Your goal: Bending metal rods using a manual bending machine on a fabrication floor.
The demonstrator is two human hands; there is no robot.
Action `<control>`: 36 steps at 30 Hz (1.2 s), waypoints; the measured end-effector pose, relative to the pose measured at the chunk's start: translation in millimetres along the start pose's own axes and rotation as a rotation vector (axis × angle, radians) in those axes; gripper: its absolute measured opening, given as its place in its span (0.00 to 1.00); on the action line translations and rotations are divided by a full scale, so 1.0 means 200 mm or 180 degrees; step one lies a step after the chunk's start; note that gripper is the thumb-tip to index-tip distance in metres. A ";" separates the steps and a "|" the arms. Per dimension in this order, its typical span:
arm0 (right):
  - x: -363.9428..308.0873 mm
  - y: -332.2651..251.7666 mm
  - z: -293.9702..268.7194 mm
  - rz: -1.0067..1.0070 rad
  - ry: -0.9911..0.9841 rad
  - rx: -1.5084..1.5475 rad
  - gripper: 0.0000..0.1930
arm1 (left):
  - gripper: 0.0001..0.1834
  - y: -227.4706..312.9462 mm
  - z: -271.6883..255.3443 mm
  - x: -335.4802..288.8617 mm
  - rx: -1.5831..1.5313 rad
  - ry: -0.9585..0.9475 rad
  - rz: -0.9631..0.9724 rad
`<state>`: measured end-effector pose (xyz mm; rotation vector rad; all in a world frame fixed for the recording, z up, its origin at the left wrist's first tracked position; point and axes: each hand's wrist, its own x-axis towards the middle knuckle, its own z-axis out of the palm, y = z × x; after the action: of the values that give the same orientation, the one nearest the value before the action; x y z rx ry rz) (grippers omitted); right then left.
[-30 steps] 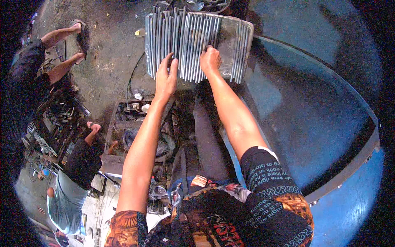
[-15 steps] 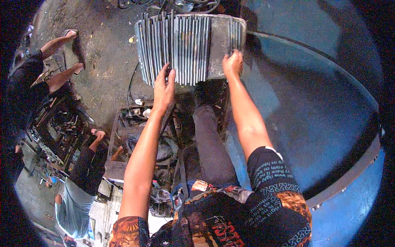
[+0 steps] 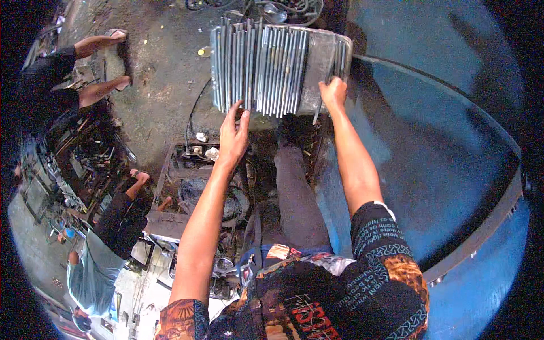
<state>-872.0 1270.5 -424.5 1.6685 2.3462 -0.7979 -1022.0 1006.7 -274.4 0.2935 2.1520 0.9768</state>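
Observation:
Metal rods (image 3: 279,71) lie side by side in a row across a worn flat board (image 3: 317,56), their ends pointing toward me. My left hand (image 3: 233,136) is at the near ends of the left-hand rods, thumb and fingers apart, holding nothing; whether a fingertip touches a rod I cannot tell. At the board's right end, my right hand (image 3: 334,92) is closed around a few thin rods (image 3: 339,56). These lean slightly, and one rod's lower end sticks out below the fist. A bare strip of board separates them from the main row.
A large blue curved metal surface (image 3: 408,136) with a raised rim fills the right. Below my left hand stands a dark metal frame (image 3: 164,178) with cables. Two people sit at the left, one in a light shirt (image 3: 93,277). Coiled cables (image 3: 294,12) lie beyond the board.
The rods in my right hand have gone from nearly straight to tilted, and one now pokes out lower. My left hand has slipped back toward the rods' near ends. The whole view has shifted slightly.

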 end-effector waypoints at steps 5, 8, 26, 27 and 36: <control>-0.24 -0.19 -0.17 0.0097 -0.0264 0.1584 0.16 | 0.27 0.14 -0.25 -0.18 -0.0025 0.0309 0.0127; -0.49 -0.57 -0.37 0.0338 -0.1413 0.2917 0.09 | 0.26 0.18 -0.48 -0.37 -0.0125 0.0587 -0.0025; -2.48 -2.02 -1.07 -0.1258 -0.4246 0.3773 0.06 | 0.27 0.15 -1.52 -2.33 -0.3345 0.3599 0.1243; -2.63 -2.02 -1.09 -0.1355 -0.4246 0.3821 0.06 | 0.28 0.12 -1.53 -2.44 -0.3548 0.3740 0.1321; -3.57 -1.88 -1.11 -0.1781 -0.4889 0.3466 0.06 | 0.26 -0.08 -1.50 -3.21 -0.4544 0.4334 0.2145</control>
<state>-912.4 699.2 186.0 -0.0385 1.0825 -2.4436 -785.2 523.8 188.2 -0.5720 1.5089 3.4441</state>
